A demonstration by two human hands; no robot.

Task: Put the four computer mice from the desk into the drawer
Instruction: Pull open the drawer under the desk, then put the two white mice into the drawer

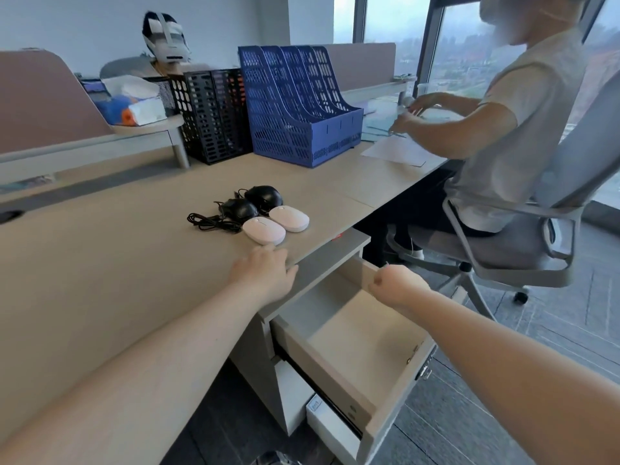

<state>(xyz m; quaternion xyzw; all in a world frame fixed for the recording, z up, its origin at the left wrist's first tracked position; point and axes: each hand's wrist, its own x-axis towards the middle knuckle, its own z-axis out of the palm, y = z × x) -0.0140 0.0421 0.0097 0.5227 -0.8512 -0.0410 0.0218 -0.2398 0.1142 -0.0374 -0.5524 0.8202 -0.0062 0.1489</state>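
Beige desk [100, 263] holds four mice: two pink [264, 230], two black [240, 208]. Left hand [265, 275] lies flat, empty; right hand [397, 285], seemingly fisted, hovers above open drawer [396, 397].

Two black mice [250, 203], two white mice [275, 224], beige desk [100, 263], blue perforated file rack [295, 109]
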